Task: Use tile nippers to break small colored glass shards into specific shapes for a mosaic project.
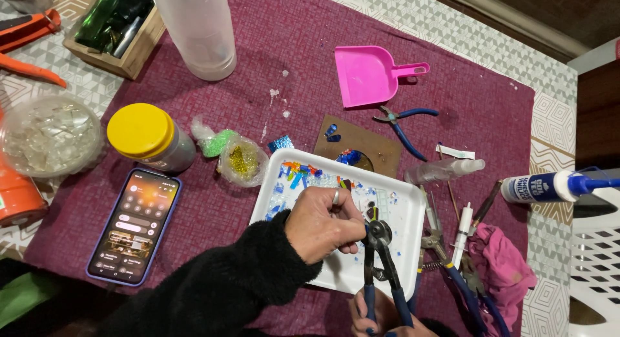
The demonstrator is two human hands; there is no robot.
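My left hand, in a black fuzzy sleeve with a ring on one finger, is pinched on a small glass piece over a white foam tray. My right hand, at the bottom edge, grips the blue handles of wheeled glass nippers, whose jaws meet the piece at my left fingertips. Several coloured glass bits lie along the tray's far side. The piece itself is mostly hidden by my fingers.
On the maroon mat: a phone, a yellow-lidded jar, a pink dustpan, blue pliers, a brown board, a spray bottle, a glue tube, more pliers and a pink cloth.
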